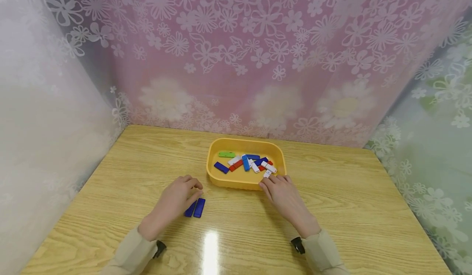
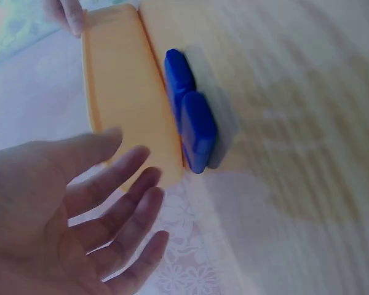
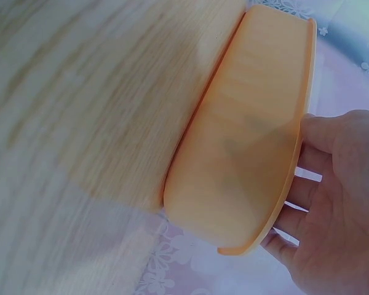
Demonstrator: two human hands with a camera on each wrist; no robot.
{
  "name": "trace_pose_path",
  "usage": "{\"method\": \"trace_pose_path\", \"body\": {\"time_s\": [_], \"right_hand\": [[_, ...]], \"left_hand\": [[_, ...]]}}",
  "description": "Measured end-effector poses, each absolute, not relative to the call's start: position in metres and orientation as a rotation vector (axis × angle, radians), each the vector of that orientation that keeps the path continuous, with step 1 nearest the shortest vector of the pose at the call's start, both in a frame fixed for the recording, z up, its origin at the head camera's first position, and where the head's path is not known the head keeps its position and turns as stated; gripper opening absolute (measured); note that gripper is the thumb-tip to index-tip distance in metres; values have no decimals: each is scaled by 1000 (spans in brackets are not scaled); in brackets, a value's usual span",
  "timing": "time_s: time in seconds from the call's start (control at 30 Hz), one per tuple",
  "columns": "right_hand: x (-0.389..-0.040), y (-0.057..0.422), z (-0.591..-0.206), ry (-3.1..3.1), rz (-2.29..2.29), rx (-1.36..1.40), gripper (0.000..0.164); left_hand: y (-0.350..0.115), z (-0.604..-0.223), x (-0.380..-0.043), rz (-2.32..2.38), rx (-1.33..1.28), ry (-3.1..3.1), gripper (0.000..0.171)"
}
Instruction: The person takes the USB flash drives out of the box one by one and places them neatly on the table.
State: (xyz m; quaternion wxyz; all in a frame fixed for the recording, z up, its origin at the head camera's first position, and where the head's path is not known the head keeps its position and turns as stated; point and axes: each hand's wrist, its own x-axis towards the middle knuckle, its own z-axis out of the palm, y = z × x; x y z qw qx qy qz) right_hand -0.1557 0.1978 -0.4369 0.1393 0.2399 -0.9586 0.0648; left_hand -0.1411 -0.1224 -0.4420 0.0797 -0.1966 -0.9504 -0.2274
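Two blue capped sticks, resembling USB flash drives, lie side by side on the table; the right-hand blue flash drive (image 1: pixel 199 207) shows whole, and its neighbour is partly under my left hand (image 1: pixel 180 197). In the left wrist view that hand has its fingers spread and loosely bent, holding nothing, apart from the blue pair (image 2: pixel 198 129). My right hand (image 1: pixel 284 195) reaches over the near rim of a yellow tray (image 1: pixel 236 183), by a white flash drive (image 1: pixel 267 173). In the right wrist view the thumb meets the rim, while the fingertips are hidden inside.
Several flash drives lie loose in the tray: a green one (image 1: pixel 226 154) at the back left, a dark blue one (image 1: pixel 221 167) in front of it, and red, white and blue ones toward the right. A flowered curtain (image 1: pixel 250 62) hangs behind the wooden table (image 1: pixel 350 205).
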Motion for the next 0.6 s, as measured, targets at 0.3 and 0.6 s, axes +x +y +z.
{"method": "trace_pose_path", "body": {"time_s": [0.3,0.6], "right_hand": [[-155,197,-436,-2766,176,691,17],[-156,197,-437,-2761,185,698,15]], "left_hand": [[-118,-431,-153,-731,-539,-2758,4],[-99,-406,-180,-732,-635,-2675,6]]}}
